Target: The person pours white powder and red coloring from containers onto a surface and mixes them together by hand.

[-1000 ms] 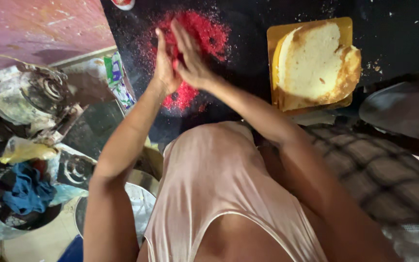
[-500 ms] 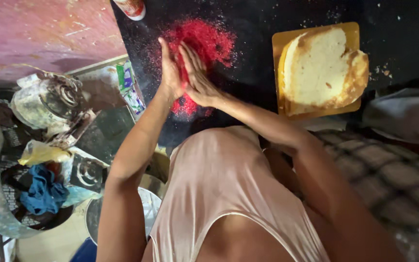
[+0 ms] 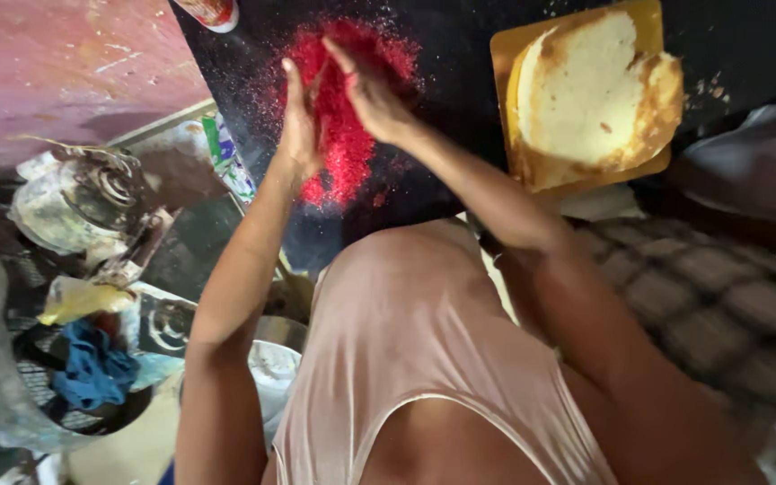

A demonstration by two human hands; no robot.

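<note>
1. Lowest in the frame, nearest the camera, is the person's chest in a thin, pale pink sleeveless top, smooth and slightly shiny.
2. At lower left, a blue cloth sits crumpled in a dark round container, with a yellow plastic wrapper just above it and a grimy, round metal burner higher up.
3. Left of centre, a flat package with green and white print lies at the edge of the black counter.
4. At the right edge is a checked grey cloth.
5. At upper centre, the left hand and right hand stand with flat open palms facing each other, fingers straight, gripping nothing, above a heap of red powder spread grainy on the counter.
6. At upper right, a pale, spongy round cake with browned edges rests on a square yellow board.
7. At the top edge, a red and white can peeks in.
8. Half a second ago the palms were pressed together; now they are parted.
</note>
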